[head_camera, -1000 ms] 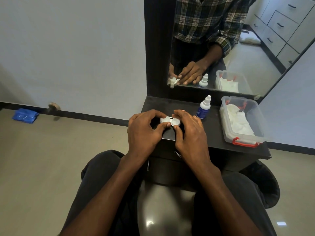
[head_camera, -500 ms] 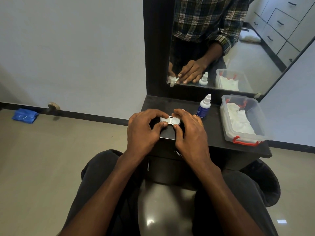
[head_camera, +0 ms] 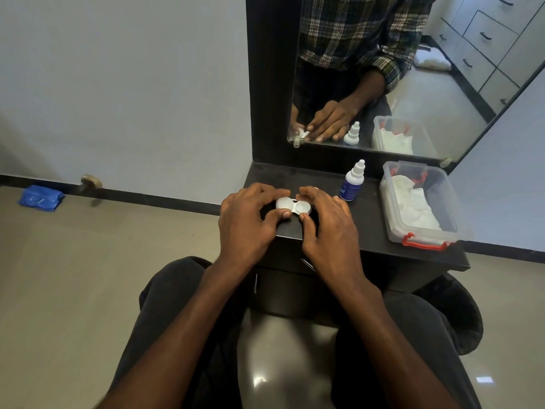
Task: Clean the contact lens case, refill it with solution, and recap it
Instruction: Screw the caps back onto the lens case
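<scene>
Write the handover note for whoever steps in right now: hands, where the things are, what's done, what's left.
Left hand: fingers and thumb pinch the left cap of the contact lens case.
Right hand: pinches the right cap the same way.
The case lies flat on the dark table, near its front edge, both caps on.
Solution bottle: upright, capped, just right of the hands.
Clear plastic box: open, holding white tissue, at the table's right end.
Done: cannot tell from this view whether cleaning or refilling has happened.
Left: check the wells; clean and refill if needed; tighten both caps.

Fingers hide the lens case (head_camera: pixel 293 206) edges.
</scene>
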